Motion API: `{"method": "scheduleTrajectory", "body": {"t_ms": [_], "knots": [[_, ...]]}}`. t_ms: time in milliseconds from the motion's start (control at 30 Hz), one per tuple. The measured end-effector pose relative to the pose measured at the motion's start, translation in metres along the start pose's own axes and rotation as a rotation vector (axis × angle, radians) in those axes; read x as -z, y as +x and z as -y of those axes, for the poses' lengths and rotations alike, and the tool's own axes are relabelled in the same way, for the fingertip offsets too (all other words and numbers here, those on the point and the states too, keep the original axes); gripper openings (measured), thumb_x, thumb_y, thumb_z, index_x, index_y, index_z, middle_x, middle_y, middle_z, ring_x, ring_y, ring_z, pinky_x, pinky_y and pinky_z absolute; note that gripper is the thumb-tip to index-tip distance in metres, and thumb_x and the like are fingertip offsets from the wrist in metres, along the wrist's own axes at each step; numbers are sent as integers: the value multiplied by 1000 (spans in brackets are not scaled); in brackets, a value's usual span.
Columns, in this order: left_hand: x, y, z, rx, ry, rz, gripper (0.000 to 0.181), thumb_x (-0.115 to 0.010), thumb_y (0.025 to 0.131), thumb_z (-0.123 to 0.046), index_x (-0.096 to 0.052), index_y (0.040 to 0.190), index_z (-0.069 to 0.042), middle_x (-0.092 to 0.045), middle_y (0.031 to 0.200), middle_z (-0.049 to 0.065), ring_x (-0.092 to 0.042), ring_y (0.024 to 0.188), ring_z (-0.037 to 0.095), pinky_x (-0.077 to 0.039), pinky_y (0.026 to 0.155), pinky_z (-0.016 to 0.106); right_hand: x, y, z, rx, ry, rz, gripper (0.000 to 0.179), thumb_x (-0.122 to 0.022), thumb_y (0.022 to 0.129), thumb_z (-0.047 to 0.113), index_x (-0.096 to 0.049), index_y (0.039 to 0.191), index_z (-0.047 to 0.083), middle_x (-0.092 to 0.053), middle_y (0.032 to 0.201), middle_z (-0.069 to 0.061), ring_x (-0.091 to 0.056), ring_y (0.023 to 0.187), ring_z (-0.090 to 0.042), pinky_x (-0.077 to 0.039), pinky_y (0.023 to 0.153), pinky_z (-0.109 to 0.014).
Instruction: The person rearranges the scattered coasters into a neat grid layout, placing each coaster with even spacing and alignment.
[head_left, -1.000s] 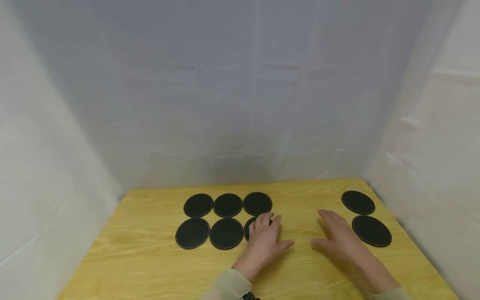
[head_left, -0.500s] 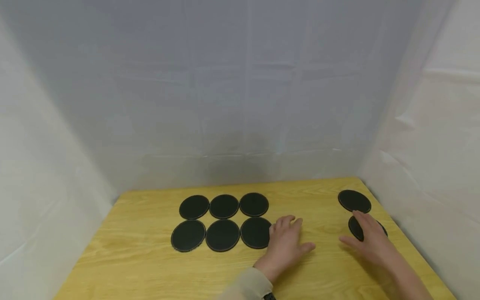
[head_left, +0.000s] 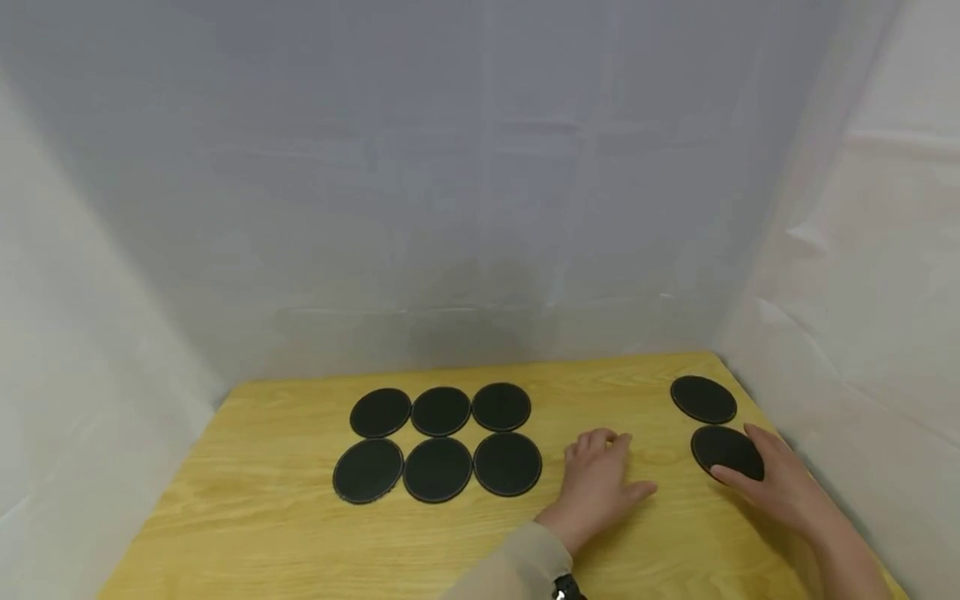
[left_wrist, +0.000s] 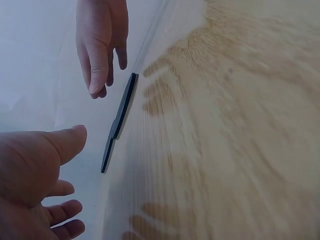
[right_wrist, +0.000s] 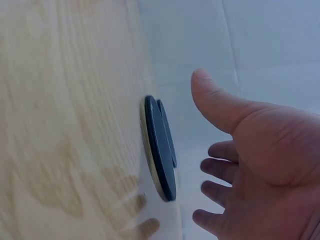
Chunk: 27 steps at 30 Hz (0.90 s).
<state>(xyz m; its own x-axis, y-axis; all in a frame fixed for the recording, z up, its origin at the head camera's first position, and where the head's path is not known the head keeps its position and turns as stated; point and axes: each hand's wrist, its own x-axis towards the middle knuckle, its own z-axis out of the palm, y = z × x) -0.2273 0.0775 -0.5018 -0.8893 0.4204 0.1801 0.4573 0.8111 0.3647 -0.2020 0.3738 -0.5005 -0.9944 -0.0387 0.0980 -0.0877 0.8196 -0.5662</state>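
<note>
My right hand point(head_left: 787, 487) hovers at the near right side of a round black coaster point(head_left: 720, 448) with a stitched rim, covering part of it in the head view. The right wrist view shows the thumb point(right_wrist: 212, 97) and fingers apart from that coaster point(right_wrist: 161, 150), with air between. Behind it lies another matching coaster point(head_left: 702, 399). My left hand point(head_left: 600, 492) is over the bare wood between the two groups of coasters, fingers relaxed, thumb spread, holding nothing. In the left wrist view, my right hand point(left_wrist: 104, 37) reaches down near the two coasters' edges.
Several more black coasters lie flat in two rows at the left; the nearest to my left hand is the front right coaster point(head_left: 507, 463). All rest on a light wooden table point(head_left: 262, 533). White sheeting point(head_left: 480, 208) encloses the back and both sides.
My right hand has moved right to the front coaster on that side. My left hand has drawn right, off the left group, uncovering its front right coaster. The head view has shifted slightly.
</note>
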Motion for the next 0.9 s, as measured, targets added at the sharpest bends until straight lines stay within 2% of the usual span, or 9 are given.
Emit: {"method": "scheduleTrajectory", "body": {"t_ms": [167, 500, 733, 900], "knots": [[-3, 9, -12, -4, -8, 14, 71, -75, 100, -64, -61, 157, -24, -57, 150, -5, -48, 140, 17, -40, 114, 41, 5, -3, -9, -1, 2, 21, 103, -78, 104, 42, -23, 160, -26, -24, 158, -56, -26, 143, -75, -28, 111, -83], [-18, 23, -26, -10, 5, 64, 71, -73, 100, -66, -61, 157, -25, -57, 149, -6, -49, 138, 17, -40, 113, 41, 1, -4, -16, 47, -77, -43, 93, -86, 98, 34, -40, 148, -30, -42, 146, -56, -44, 132, -74, -39, 107, -79], [-27, 34, -31, -9, -11, 92, 70, -71, 102, -65, -62, 156, -23, -58, 150, -2, -49, 138, 18, -41, 114, 42, -2, 0, -23, 2, -138, -29, 98, -90, 93, 40, -44, 145, -29, -47, 139, -56, -49, 127, -73, -42, 106, -77], [-36, 40, -32, -8, -32, 81, 68, -71, 102, -64, -64, 154, -22, -58, 150, -3, -47, 138, 18, -40, 114, 40, -1, 2, -26, -65, -135, 2, 106, -87, 94, 48, -39, 150, -28, -40, 143, -58, -44, 130, -74, -39, 107, -79]]}}
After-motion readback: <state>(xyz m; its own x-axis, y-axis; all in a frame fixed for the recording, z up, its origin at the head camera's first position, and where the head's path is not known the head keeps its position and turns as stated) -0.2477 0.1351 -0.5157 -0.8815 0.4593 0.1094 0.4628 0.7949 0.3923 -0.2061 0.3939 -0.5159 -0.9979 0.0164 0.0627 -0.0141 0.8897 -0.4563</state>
